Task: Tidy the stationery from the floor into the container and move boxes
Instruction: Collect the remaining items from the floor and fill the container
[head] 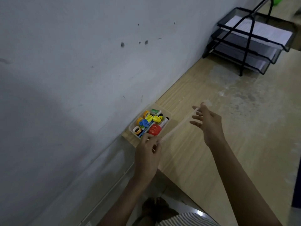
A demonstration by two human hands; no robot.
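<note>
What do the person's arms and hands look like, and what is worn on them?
Both forearms are bare: no sleeves, watch or bracelet show. The left hand and the right hand wear no gloves; a ring is too blurred to tell. A grey-and-white striped garment shows at the bottom edge.

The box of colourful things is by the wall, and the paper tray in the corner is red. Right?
Not quite. The head view shows the paper tray is black, not red. The box of colourful things is by the wall, as you said.
</note>
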